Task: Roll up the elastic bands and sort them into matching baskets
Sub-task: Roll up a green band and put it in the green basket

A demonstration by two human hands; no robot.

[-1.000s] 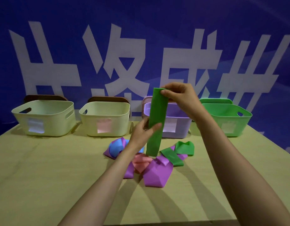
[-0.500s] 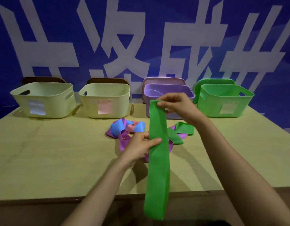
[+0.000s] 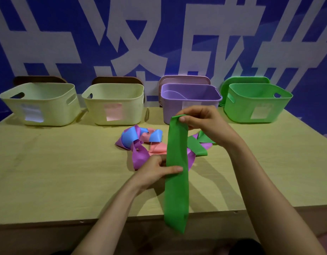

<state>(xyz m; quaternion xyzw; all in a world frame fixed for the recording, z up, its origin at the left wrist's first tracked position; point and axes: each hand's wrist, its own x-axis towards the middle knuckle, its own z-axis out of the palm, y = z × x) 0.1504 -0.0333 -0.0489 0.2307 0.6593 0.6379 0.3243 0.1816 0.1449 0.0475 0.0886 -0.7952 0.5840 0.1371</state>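
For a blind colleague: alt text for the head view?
Two hands hold a long green band upright over a table, above a pile of coloured bands. Behind stand four baskets: two cream, one purple, one green.

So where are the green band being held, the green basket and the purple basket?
green band (image 3: 176, 181): head view, on the flat middle of the strip.
green basket (image 3: 238, 109): head view, on its front wall, left of the label.
purple basket (image 3: 170, 111): head view, on its front wall.
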